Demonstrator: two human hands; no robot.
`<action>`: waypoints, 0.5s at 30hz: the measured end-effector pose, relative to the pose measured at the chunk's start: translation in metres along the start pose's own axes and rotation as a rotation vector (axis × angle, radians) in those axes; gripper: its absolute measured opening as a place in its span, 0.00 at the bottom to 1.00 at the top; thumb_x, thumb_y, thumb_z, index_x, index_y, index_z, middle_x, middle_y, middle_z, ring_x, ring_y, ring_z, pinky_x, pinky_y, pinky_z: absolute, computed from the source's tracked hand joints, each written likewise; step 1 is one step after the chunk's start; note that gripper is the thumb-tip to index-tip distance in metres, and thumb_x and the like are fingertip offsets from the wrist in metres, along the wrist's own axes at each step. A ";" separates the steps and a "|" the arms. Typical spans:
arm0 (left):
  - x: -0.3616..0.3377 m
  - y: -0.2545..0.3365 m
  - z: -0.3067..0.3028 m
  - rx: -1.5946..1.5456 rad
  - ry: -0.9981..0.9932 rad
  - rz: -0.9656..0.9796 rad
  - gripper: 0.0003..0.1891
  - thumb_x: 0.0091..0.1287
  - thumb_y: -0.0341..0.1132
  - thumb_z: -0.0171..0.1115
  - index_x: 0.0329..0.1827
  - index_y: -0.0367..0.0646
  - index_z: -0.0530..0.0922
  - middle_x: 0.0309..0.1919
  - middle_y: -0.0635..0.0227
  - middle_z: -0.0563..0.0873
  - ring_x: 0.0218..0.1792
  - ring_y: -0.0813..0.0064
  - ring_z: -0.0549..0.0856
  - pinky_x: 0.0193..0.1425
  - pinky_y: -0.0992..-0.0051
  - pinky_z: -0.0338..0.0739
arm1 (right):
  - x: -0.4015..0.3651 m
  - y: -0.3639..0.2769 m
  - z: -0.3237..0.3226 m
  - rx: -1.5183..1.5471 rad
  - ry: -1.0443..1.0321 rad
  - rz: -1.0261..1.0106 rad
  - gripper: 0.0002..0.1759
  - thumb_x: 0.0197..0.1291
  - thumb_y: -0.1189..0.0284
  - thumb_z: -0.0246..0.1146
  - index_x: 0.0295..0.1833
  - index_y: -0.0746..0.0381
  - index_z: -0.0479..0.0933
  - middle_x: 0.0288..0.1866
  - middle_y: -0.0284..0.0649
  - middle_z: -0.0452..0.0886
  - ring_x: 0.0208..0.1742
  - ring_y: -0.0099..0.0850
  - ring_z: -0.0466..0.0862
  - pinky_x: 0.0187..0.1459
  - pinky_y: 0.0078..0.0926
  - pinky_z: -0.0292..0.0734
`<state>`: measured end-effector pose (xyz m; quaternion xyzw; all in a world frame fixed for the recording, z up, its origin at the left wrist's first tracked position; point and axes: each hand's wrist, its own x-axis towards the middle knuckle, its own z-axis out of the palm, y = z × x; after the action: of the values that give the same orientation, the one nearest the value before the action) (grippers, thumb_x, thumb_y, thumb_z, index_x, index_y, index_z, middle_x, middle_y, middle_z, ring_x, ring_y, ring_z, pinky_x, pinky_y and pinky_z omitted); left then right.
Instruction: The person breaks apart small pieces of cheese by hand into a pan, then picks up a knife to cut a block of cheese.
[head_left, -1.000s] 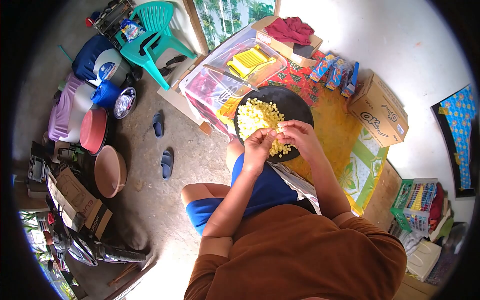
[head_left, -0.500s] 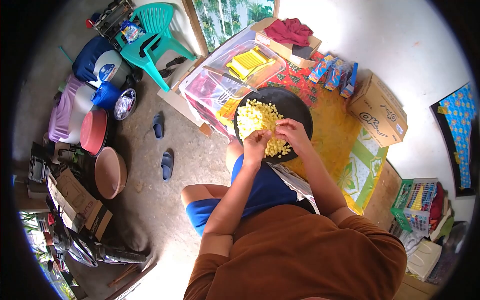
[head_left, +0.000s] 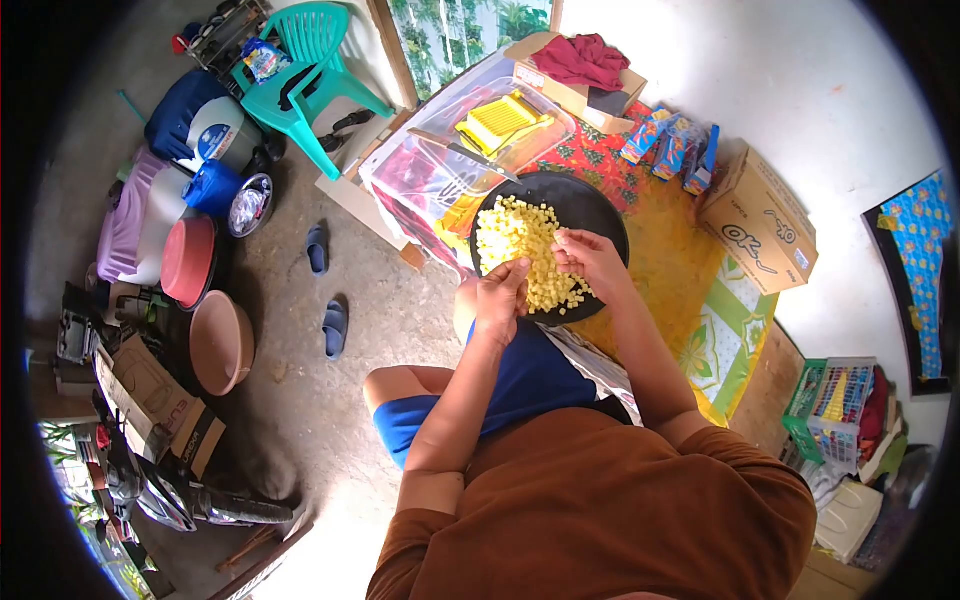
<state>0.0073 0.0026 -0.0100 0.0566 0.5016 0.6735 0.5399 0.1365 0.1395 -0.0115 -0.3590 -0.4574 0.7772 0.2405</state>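
Observation:
A round black tray or pan (head_left: 598,215) holds a heap of small pale yellow cubes (head_left: 515,235), too small to name for certain. My left hand (head_left: 503,297) is over the near left part of the heap, thumb and fingers pinched together. To its right, my right hand (head_left: 592,262) is above the cubes with its fingertips pressed together. Whatever lies in either pinch is too small or hidden to make out. Beyond the tray, a knife (head_left: 462,155) lies across a clear plastic bin, with a yellow slicer or rack (head_left: 500,122) close by.
The clear plastic bin (head_left: 415,190) stands behind the tray. A cardboard box (head_left: 760,220), several blue packets (head_left: 672,150) and an open box with red cloth (head_left: 580,62) are on the covered surface. Slippers (head_left: 335,330), basins (head_left: 222,343) and a green chair (head_left: 305,85) stand to the left.
My hands have drawn slightly apart. The left hand has shifted a little left and turned, while the right has moved slightly, staying above the cubes.

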 end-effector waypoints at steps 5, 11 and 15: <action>-0.007 0.006 0.012 -0.041 -0.023 -0.002 0.12 0.67 0.38 0.64 0.46 0.40 0.81 0.17 0.77 0.71 0.13 0.85 0.65 0.17 0.82 0.61 | -0.021 -0.011 0.010 0.029 -0.091 0.008 0.15 0.64 0.70 0.63 0.52 0.67 0.77 0.40 0.38 0.83 0.40 0.22 0.83 0.44 0.21 0.81; -0.021 0.018 0.017 -0.146 -0.120 -0.015 0.13 0.70 0.38 0.60 0.50 0.38 0.81 0.18 0.74 0.72 0.16 0.83 0.66 0.19 0.81 0.63 | -0.031 -0.019 0.022 -0.047 -0.095 -0.064 0.12 0.63 0.69 0.65 0.47 0.64 0.76 0.36 0.35 0.82 0.36 0.20 0.81 0.41 0.19 0.79; -0.026 0.025 0.019 -0.193 -0.160 -0.023 0.14 0.71 0.38 0.58 0.51 0.37 0.80 0.18 0.73 0.72 0.16 0.82 0.66 0.21 0.79 0.64 | -0.033 -0.021 0.026 -0.048 -0.094 -0.061 0.11 0.63 0.67 0.65 0.45 0.63 0.77 0.34 0.33 0.81 0.34 0.20 0.81 0.38 0.19 0.79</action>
<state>0.0132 -0.0043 0.0299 0.0521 0.3904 0.7059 0.5888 0.1380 0.1115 0.0267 -0.3137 -0.4976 0.7741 0.2337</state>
